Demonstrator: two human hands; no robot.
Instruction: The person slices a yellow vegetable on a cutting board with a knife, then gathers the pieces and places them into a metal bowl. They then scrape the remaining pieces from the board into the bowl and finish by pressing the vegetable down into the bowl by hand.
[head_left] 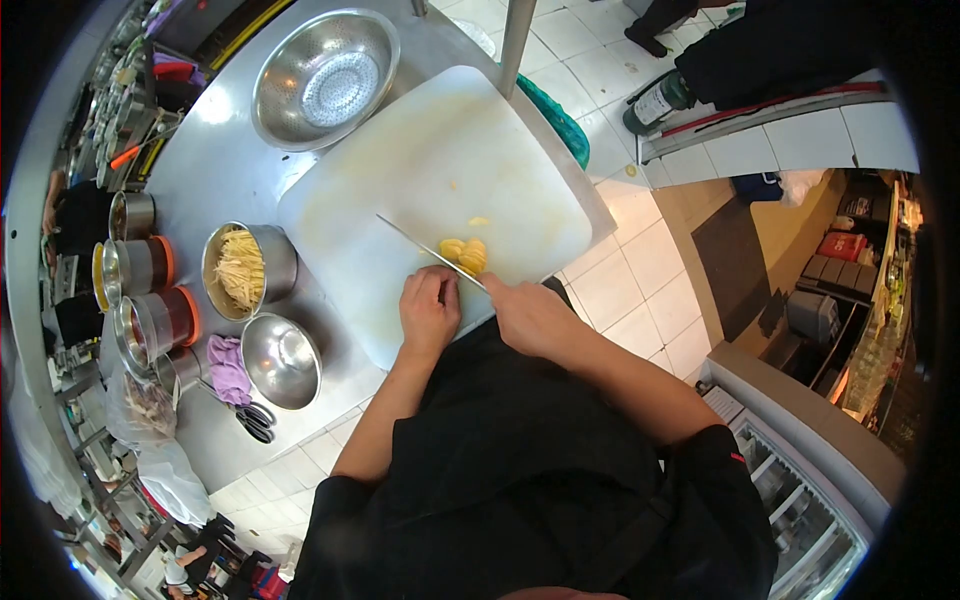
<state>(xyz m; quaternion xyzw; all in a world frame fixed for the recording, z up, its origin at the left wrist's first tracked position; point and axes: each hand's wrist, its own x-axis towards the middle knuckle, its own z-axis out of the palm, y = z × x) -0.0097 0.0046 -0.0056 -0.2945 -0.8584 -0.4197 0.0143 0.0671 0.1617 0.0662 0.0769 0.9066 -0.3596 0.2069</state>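
Observation:
My right hand (525, 318) is closed round the handle of a kitchen knife (415, 240), whose blade slants up and left across the white cutting board (430, 130). Several yellow slices (466, 254) of what looks like a peeled root or vegetable lie against the far side of the blade, with a small loose piece (478, 221) beyond them. Just left of the blade, near the board's front edge, my left hand (430, 308) has its fingers curled down. Whatever is under those fingertips is hidden.
Left of the board stand a metal pot (283, 265) of pale yellow strips, a steel bowl (283, 360), a purple cloth (229, 368), scissors (254, 420) and sauce containers (165, 320). A perforated steel bowl (325, 80) sits at the back. A table leg (516, 45) rises beyond the board.

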